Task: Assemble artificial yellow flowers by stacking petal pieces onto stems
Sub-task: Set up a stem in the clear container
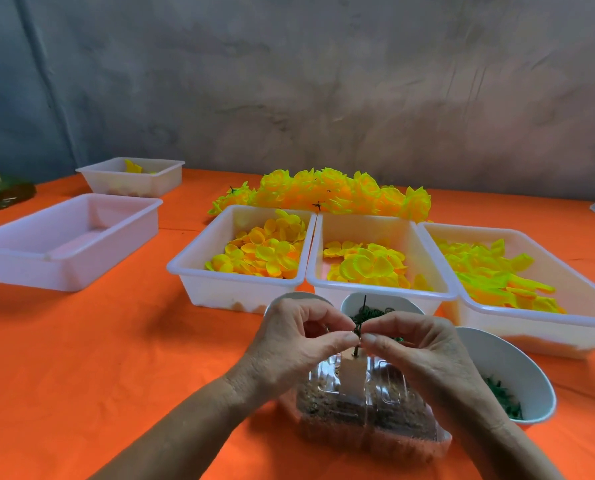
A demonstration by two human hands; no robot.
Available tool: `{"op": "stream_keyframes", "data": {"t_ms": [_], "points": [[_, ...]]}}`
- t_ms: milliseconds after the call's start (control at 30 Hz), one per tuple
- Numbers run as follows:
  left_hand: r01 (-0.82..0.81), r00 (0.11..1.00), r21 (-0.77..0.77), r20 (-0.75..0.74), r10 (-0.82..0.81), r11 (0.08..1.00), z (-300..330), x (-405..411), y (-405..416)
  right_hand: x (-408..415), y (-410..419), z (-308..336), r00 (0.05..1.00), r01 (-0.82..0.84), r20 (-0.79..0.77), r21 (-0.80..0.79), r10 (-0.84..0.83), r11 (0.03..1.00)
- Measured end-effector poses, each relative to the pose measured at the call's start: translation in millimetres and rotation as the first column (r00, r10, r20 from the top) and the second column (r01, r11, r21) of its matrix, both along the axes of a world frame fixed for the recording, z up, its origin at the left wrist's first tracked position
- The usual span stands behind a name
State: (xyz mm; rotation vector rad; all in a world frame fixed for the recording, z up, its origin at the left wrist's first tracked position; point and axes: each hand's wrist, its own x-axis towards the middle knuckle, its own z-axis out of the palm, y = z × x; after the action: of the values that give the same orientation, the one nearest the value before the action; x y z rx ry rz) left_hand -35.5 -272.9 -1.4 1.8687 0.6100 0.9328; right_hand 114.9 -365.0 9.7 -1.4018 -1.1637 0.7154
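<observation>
Both hands, left hand (299,336) and right hand (410,344), are pinching the green stem (358,332) standing in the clear holder (368,410) near the table's front edge. Looks like stem prep; next I'd guess grabbing petals (264,252) from the tray behind.

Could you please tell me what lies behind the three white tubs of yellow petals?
A heap of finished yellow artificial flowers lies on the orange tablecloth behind the three white plastic tubs; the tub walls hide its lower edge.

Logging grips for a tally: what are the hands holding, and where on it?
Both the left hand and right hand pinch the green stem near its top.
</observation>
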Motion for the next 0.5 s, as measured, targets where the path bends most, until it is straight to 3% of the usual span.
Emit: {"op": "stream_keyframes", "data": {"t_ms": [133, 300, 500], "points": [[-0.196, 0.979, 0.05, -0.04, 0.198, 0.979, 8.0, -5.0, 45.5, 1.0, 2.7, 1.2, 0.998, -0.004, -0.058, -0.016, 0.003, 1.0], [-0.429, 0.804, 0.29, -0.31, 0.508, 0.856, 15.6, -7.6, 128.7, -0.2, 8.0, 2.0, 0.997, -0.009, -0.082, -0.046, 0.005, 0.999], [-0.382, 0.659, 0.275, -0.589, 0.469, 0.882, 11.0, 1.9, 195.5, -3.6, 18.2, 7.8, 0.979, -0.075, -0.194, -0.081, 0.059, 0.994]]}}
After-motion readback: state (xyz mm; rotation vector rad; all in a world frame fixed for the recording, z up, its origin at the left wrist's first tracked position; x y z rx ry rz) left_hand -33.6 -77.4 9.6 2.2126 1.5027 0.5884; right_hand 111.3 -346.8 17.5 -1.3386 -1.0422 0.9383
